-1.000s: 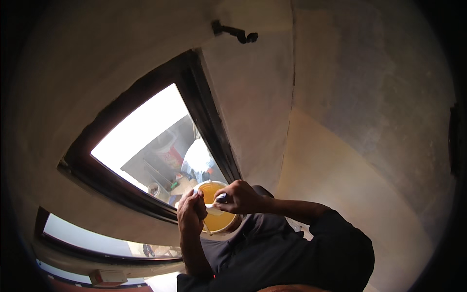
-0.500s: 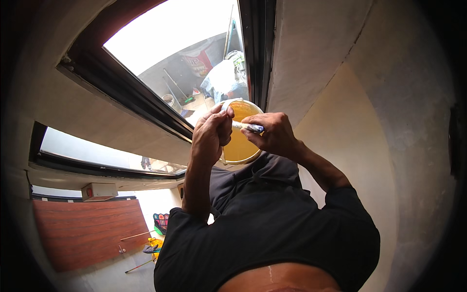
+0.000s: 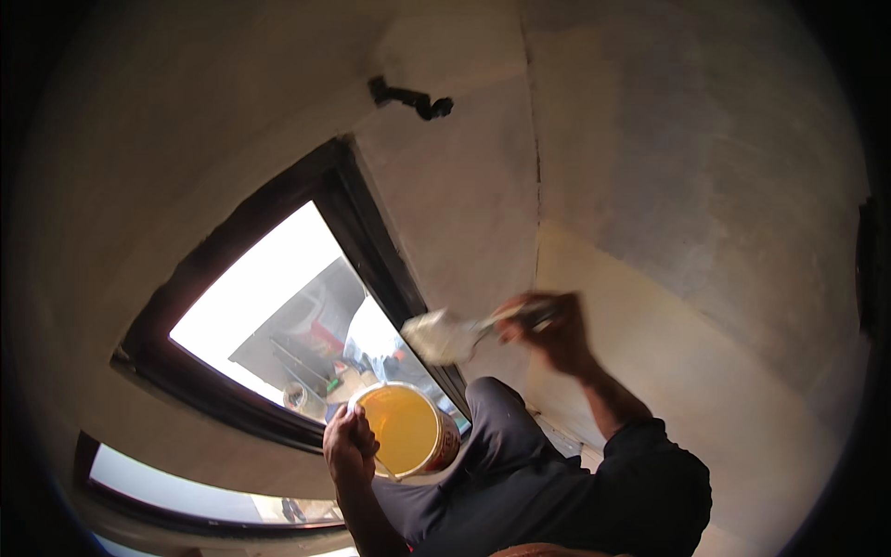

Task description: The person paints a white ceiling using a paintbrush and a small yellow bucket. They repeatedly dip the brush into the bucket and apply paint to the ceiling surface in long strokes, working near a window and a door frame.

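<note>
My left hand (image 3: 351, 444) is closed on the handle of a white bucket (image 3: 449, 440) at its left rim. Pale yellow-orange colour shows inside the bucket, which sits close to my bent knee. Up and to the right of it, my right hand (image 3: 549, 334) grips the handle of a wide paintbrush (image 3: 438, 337). Its off-white bristles point left, in front of the dark window frame and apart from the bucket. Motion blurs the brush and the right hand.
A dark-framed window (image 3: 371, 251) stands left of the brush, with stored items visible through its glass. A black wall fixture (image 3: 413, 98) juts out above. The grey-beige wall (image 3: 640, 186) with a vertical seam fills the right. A second, low window (image 3: 176, 487) lies at lower left.
My view has tilted up toward the wall. The right hand has lifted the brush away from over the bucket, up and to the right. My left hand still holds the bucket.
</note>
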The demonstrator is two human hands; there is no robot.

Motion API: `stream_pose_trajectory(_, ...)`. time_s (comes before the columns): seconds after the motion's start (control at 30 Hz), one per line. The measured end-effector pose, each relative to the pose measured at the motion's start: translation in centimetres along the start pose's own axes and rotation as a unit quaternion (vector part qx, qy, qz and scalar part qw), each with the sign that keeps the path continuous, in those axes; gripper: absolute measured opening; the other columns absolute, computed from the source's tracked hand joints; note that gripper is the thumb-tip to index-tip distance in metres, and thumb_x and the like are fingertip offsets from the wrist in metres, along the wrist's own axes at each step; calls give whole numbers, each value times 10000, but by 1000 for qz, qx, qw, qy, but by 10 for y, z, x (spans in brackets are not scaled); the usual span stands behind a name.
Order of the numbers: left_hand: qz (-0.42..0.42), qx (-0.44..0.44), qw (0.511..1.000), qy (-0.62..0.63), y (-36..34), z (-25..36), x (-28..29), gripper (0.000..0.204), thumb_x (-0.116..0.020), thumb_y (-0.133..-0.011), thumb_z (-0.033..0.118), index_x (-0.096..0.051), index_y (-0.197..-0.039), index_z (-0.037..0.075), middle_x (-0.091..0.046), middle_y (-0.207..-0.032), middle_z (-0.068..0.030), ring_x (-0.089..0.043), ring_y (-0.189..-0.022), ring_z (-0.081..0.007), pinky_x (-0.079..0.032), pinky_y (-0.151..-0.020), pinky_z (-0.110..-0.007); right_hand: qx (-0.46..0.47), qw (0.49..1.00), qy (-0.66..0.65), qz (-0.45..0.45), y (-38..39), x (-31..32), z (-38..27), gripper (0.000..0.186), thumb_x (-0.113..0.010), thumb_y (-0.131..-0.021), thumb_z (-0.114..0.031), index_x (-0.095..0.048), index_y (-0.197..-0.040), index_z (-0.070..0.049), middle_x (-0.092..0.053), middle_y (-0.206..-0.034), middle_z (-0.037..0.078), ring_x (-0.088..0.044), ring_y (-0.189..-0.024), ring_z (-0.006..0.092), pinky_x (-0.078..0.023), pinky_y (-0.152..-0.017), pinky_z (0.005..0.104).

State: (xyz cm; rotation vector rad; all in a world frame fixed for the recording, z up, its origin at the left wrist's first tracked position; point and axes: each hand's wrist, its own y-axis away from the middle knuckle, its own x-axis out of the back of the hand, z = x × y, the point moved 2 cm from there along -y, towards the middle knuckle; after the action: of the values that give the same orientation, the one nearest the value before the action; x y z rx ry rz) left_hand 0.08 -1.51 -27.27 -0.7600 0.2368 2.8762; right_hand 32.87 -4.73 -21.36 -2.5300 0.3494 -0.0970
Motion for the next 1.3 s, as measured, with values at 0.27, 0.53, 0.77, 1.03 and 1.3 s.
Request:
stream_pose_trajectory(0.27,37,12,999,-24,2,-7,3,163,-471,-936,192,-552,-912,53,-398,-551,72,-297,-393,-26,-234,-367,-195,395,775,322,375,-183,150,-70,154,-676,-851,-163,-697,-884,-14,-677,-686,69,-633,-578,90,-486,-531,246)
stream_pose_trajectory(0.53,73,-11,996,-41,6,-5,13,153,-471,-921,195,-550,-882,70,-386,-543,80,-293,-392,-27,-242,-367,-201,383,764,294,428,-320,181,-53,197,-627,-807,-253,-700,-782,-72,-670,-697,130,-659,-609,293,-519,-566,369)
stream_pose_trajectory(0.77,38,-21,999,-28,12,-4,14,153,-463,-930,191,-531,-899,58,-337,-533,77,-257,-391,-27,-211,-364,-205,337,761,345,434,-337,172,-55,231,-649,-807,-295,-721,-808,-76,-674,-665,99,-680,-636,251,-531,-610,357)
stream_pose_trajectory(1.03,37,-7,999,-20,11,-9,16,132,-456,-927,180,-508,-908,60,-318,-538,74,-255,-388,-38,-205,-354,-213,351,729,351,472,-338,169,-58,224,-648,-779,-321,-718,-781,-108,-655,-670,152,-657,-628,334,-523,-592,415)
stream_pose_trajectory(1.3,35,-18,999,-19,13,-7,21,171,-450,-943,195,-522,-912,44,-331,-532,70,-249,-386,-33,-199,-358,-212,363,720,397,438,-348,172,-57,232,-624,-793,-313,-686,-727,-99,-648,-663,143,-647,-622,335,-517,-585,430)
